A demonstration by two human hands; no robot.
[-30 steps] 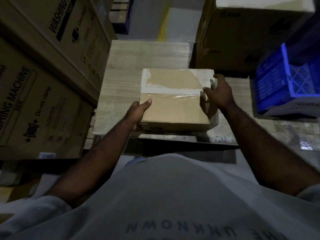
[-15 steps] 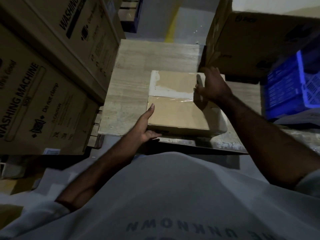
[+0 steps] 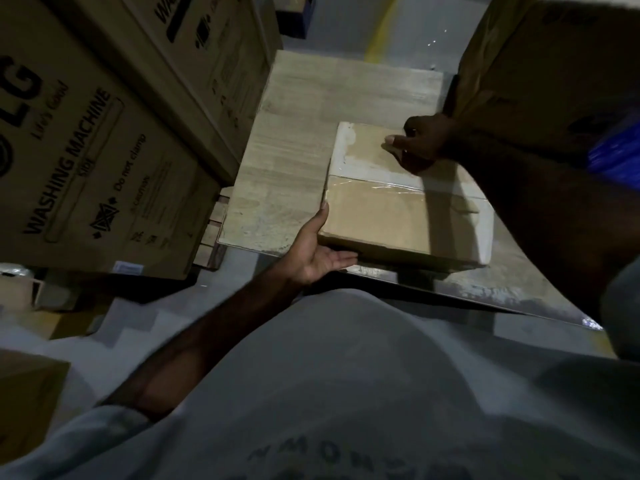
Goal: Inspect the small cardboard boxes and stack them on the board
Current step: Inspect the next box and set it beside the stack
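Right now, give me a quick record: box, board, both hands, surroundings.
box: small cardboard box, flat, clear tape across its top, whitish torn patch on far half
board: pale wooden board, box over its near part; set down or not, cannot tell
left: left hand open, thumb along box's left edge, fingers straight at its near lower edge
right: right hand on box's far right corner, thumb on top; grip unclear
surroundings: washing machine cartons left, large carton right

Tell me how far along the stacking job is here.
Done: no finished stack shows on the board. In hand: one taped small cardboard box at the board's near edge, left hand supporting its near corner, right hand curled on its far edge. Left: release it, then further small boxes, none visible.
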